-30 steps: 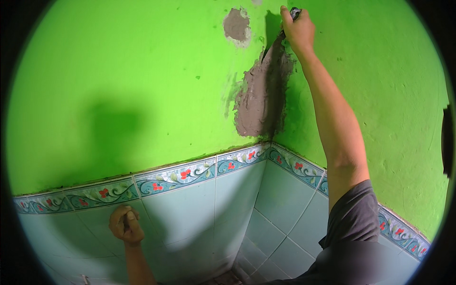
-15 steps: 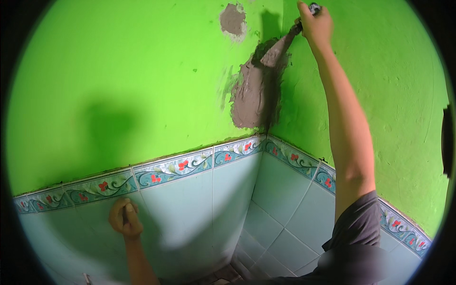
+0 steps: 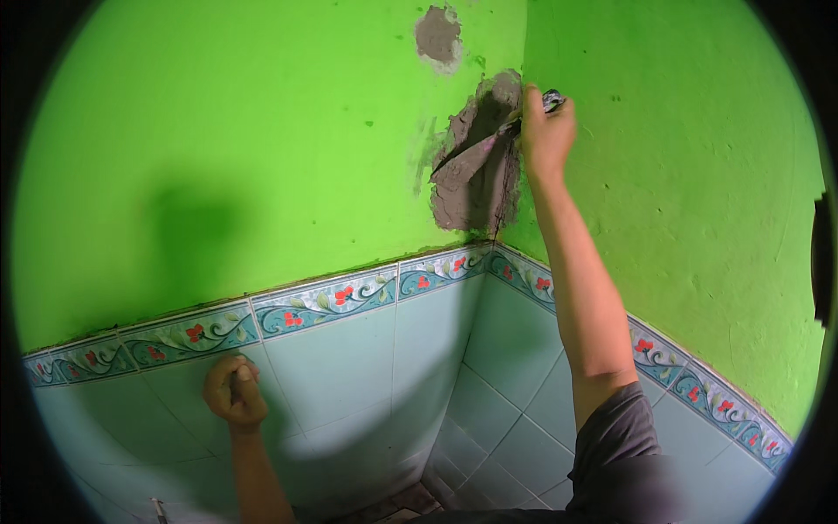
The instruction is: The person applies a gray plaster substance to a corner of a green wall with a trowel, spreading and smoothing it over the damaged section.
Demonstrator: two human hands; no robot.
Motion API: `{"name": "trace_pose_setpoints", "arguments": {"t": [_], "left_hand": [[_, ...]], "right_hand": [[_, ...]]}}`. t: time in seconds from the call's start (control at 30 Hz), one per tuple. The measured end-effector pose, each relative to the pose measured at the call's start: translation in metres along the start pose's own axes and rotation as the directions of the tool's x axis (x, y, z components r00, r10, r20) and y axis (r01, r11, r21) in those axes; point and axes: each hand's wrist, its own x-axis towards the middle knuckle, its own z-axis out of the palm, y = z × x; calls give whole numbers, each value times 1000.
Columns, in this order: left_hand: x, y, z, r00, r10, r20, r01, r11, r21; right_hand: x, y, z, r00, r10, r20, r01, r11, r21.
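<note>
The right hand [image 3: 548, 144] is up at 1 o'clock in the view. It is wrapped tight around the handle of a trowel [image 3: 476, 162]. The trowel tilts, and its blade points to 8 o'clock. The blade is over a big patch of grey-brown paste [image 3: 458, 208] on the green wall [image 3: 288, 131], right beside the corner. I cannot tell how much of the blade touches the paste.

A smaller grey spot [image 3: 438, 37] is on the same wall, at 11 o'clock from the big patch.

The left hand [image 3: 236, 393] is at 8 o'clock, with its fingers curled into a loose fist. I cannot tell if anything is inside it. It is in front of the pale blue-green tiles [image 3: 336, 362], just under a strip [image 3: 327, 310] with red flowers and curly leaves. The strip runs below the paste, at 6 o'clock from it.

A dark shadow [image 3: 188, 227] is on the green wall at 9 o'clock. A dark sleeve [image 3: 615, 437] is at 4 o'clock.
</note>
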Motion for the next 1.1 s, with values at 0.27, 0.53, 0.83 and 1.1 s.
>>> {"name": "trace_pose_setpoints", "arguments": {"t": [0.27, 0.53, 0.83, 1.1], "left_hand": [[-2, -5, 0, 999, 29, 22, -29, 999, 38], [-3, -4, -2, 999, 25, 26, -25, 999, 31], [-1, -1, 0, 999, 35, 4, -35, 998, 59], [-8, -3, -2, 1000, -30, -8, 30, 998, 47]], "right_hand": [[54, 26, 17, 989, -20, -149, 0, 991, -135], [81, 9, 24, 977, -18, -212, -7, 994, -113], [113, 5, 23, 949, -159, -271, 101, 971, -217], [96, -15, -21, 989, -128, -80, 122, 990, -72]]}}
